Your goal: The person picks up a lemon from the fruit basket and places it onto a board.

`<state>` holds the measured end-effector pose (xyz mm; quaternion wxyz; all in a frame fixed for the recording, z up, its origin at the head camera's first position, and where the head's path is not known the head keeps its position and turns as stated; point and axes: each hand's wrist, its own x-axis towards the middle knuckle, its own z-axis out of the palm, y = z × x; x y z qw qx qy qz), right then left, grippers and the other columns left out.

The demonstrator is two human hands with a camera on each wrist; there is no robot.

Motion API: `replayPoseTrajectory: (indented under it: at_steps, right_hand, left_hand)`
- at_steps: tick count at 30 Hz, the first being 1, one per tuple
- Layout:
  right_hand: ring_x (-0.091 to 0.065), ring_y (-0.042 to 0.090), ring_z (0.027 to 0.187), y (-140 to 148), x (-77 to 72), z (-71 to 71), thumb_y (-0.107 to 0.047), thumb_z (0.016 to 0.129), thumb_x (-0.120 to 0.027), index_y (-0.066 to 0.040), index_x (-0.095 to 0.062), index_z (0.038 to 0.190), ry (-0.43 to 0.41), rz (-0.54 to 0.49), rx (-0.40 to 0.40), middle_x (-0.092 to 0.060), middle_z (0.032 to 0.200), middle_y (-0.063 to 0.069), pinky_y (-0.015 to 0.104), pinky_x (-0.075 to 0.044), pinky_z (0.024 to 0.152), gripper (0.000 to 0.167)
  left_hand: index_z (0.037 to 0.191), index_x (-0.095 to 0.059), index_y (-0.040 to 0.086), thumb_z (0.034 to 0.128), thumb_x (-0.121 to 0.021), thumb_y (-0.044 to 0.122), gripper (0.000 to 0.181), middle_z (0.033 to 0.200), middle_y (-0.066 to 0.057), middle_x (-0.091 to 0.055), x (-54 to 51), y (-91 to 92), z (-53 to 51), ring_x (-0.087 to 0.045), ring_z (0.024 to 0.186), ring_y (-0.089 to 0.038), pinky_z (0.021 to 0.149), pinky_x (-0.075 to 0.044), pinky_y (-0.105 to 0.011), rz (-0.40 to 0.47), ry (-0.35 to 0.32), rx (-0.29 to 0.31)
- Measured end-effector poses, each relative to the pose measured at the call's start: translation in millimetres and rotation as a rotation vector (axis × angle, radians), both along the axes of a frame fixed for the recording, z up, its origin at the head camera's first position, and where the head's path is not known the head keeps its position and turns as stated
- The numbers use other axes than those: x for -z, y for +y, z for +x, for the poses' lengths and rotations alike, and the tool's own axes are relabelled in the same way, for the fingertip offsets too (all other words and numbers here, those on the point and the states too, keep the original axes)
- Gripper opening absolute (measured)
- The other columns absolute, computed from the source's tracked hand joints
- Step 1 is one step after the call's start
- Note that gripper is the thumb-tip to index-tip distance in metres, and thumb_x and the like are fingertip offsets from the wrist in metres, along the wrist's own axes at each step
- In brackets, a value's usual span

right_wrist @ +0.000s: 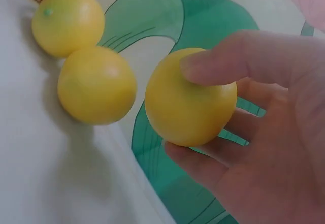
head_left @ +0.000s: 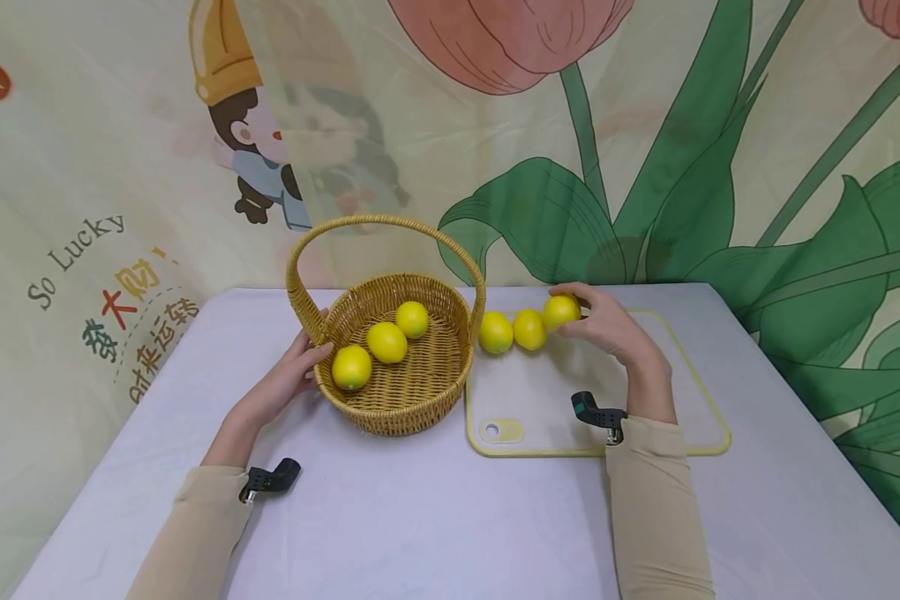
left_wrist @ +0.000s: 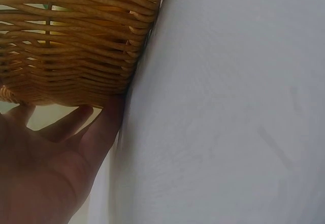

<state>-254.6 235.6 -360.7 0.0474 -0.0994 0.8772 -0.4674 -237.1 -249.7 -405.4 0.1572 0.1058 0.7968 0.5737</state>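
Note:
My right hand [head_left: 607, 325] holds a yellow lemon [right_wrist: 188, 107] between thumb and fingers, above the far part of the white cutting board [head_left: 555, 408]. Left of it, two more lemons stand side by side on the board: a nearer lemon [head_left: 529, 329] and another lemon [head_left: 496, 332] close to the basket. My left hand [head_left: 292, 367] grips the left side of the woven wicker basket [head_left: 427, 417], by the foot of its handle; in the left wrist view its fingers [left_wrist: 104, 127] lie against the outer wall. Three lemons [head_left: 387, 342] lie inside the basket.
The basket's tall arched handle [head_left: 382, 219] rises over its opening. The board has a yellow-green rim and a hang hole [head_left: 491, 430] at its near left corner. A white cloth covers the table [head_left: 420, 525]. Behind hangs a printed curtain [head_left: 435, 125] with tulips and figures.

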Motion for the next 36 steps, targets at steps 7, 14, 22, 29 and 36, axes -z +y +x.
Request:
replayPoseTrajectory:
  at_steps: [7,14,22,29,36]
  right_hand:
    - [-0.039,0.036,0.133,3.1,12.7,-6.2,-0.004,0.079,-0.065,-0.005,-0.052,0.139,-0.005,0.058,0.008,-0.047,0.148,0.017,0.054,-0.032,0.113,0.061]
    - [-0.041,0.034,0.129,6.8,25.9,-9.6,-0.002,0.076,-0.063,-0.003,-0.052,0.138,-0.027,0.108,0.01,-0.046,0.148,0.016,0.052,-0.032,0.112,0.063]
    - [-0.039,0.034,0.129,7.5,31.3,-10.0,0.002,0.072,-0.057,-0.004,-0.049,0.142,-0.062,0.132,-0.011,-0.044,0.149,0.017,0.05,-0.033,0.109,0.07]
    - [-0.036,0.035,0.135,8.5,32.7,-10.5,0.005,0.072,-0.055,-0.003,-0.045,0.146,-0.054,0.146,-0.024,-0.039,0.154,0.018,0.055,-0.03,0.115,0.075]
    - [-0.034,0.035,0.138,8.5,31.8,-10.1,0.002,0.073,-0.057,-0.009,-0.043,0.149,-0.088,0.156,-0.027,-0.037,0.157,0.015,0.059,-0.027,0.117,0.078]
  left_hand:
    - [0.158,0.004,0.041,0.1041,-0.042,0.049,0.072,0.169,-0.005,-0.002,0.3,-0.6,0.1,-0.02,0.151,-0.032,0.114,-0.034,-0.056,0.003,-0.001,0.003]
    - [0.157,0.003,0.044,0.1039,-0.042,0.049,0.07,0.169,-0.006,-0.001,0.9,-0.3,-0.4,-0.021,0.151,-0.032,0.113,-0.035,-0.057,0.005,-0.006,0.001]
    - [0.157,0.002,0.045,0.1037,-0.043,0.049,0.07,0.169,-0.004,-0.001,1.7,-0.2,-1.1,-0.023,0.151,-0.032,0.112,-0.037,-0.053,-0.002,-0.006,-0.003]
    - [0.157,0.002,0.046,0.1037,-0.043,0.05,0.07,0.169,-0.003,-0.001,2.5,-0.4,-0.8,-0.023,0.15,-0.031,0.112,-0.037,-0.051,-0.005,-0.006,-0.006]
    - [0.156,0.002,0.048,0.1033,-0.042,0.052,0.069,0.169,-0.003,-0.002,2.2,-1.1,-0.1,-0.024,0.15,-0.032,0.113,-0.035,-0.053,-0.02,-0.01,-0.01]
